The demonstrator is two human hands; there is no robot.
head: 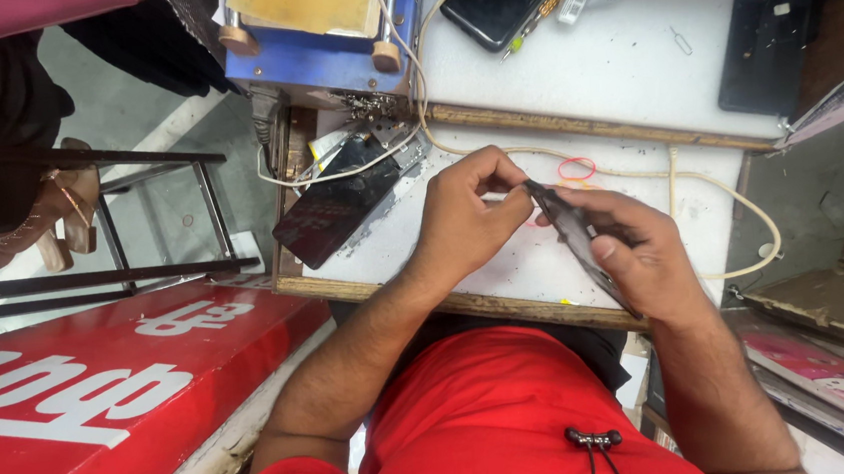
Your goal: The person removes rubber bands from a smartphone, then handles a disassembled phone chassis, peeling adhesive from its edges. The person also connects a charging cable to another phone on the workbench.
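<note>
Red-shirted torso (496, 412) fills the frame's bottom, black earphone cord clip (595, 440) at chest; above it we watch two bare hands meet over a white work surface (629, 60). Right hand (645, 260) grips a thin dark phone panel (570, 227) edge-on, thumb across its near face, fingers wrapped behind. Left hand (466, 218) is pinched shut at the panel's upper end, thumb & forefinger closed on that tip or on sth. very small there; we can't tell which. Panel sits betw. both hands, held off the surface, not resting on it.

Key relation: panel lies just right of the left hand, touching its fingertips, w/ the right hand carrying the weight. Long axis runs diagonal, from the upper end near the left fingertips down toward the right wrist. Upper end points up-left, toward a red rubber band (577, 168) lying nearby on the surface. Left hand is nearer that free end; right hand covers the lower half.

Around them: a second dark phone screen (339, 205) lies flat at left, well apart, under a blue machine (322, 49); a cream cable (699, 185) loops past behind the hands.
</note>
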